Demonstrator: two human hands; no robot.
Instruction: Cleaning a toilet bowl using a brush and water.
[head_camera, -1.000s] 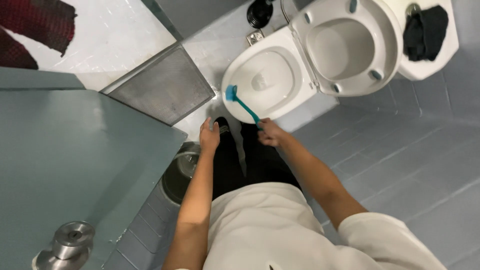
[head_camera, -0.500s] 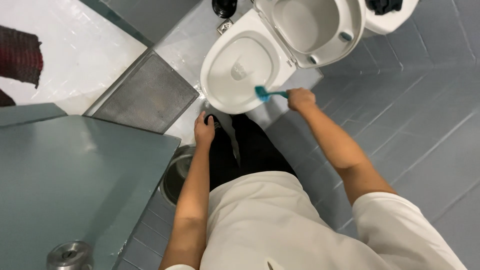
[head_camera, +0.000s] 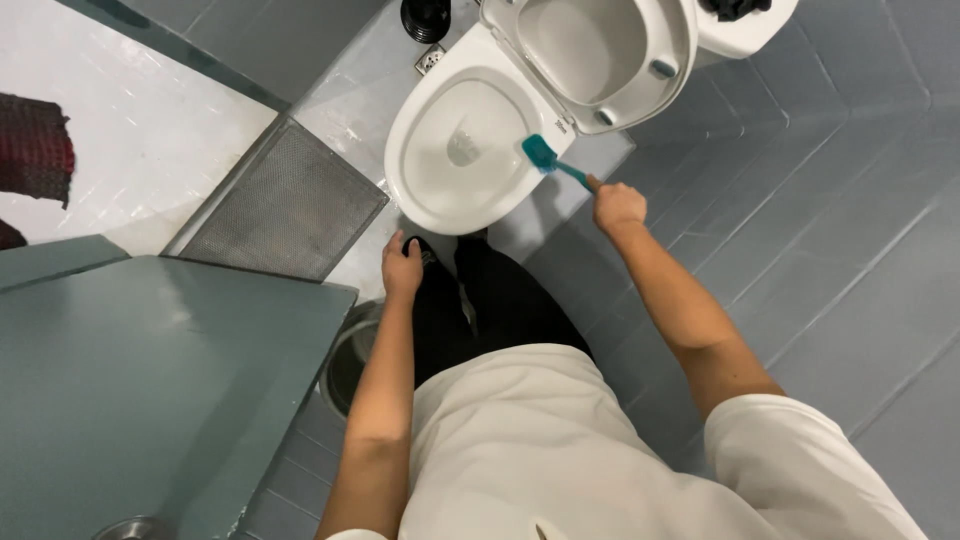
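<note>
Nearest, a smooth grey-green flat surface (head_camera: 150, 390) fills the left. Just beyond its edge a round steel bin (head_camera: 350, 350) sits on the grey tiled floor (head_camera: 850, 250). The left hand (head_camera: 402, 268) rests on the dark trouser leg, fingers loosely together. The right hand (head_camera: 618, 205) has its fingers clamped on a teal plastic toilet brush (head_camera: 545, 158), whose head touches the right rim of the glossy white oval toilet bowl (head_camera: 440, 190), holding a little water; its lid (head_camera: 600, 50) stands raised beyond
</note>
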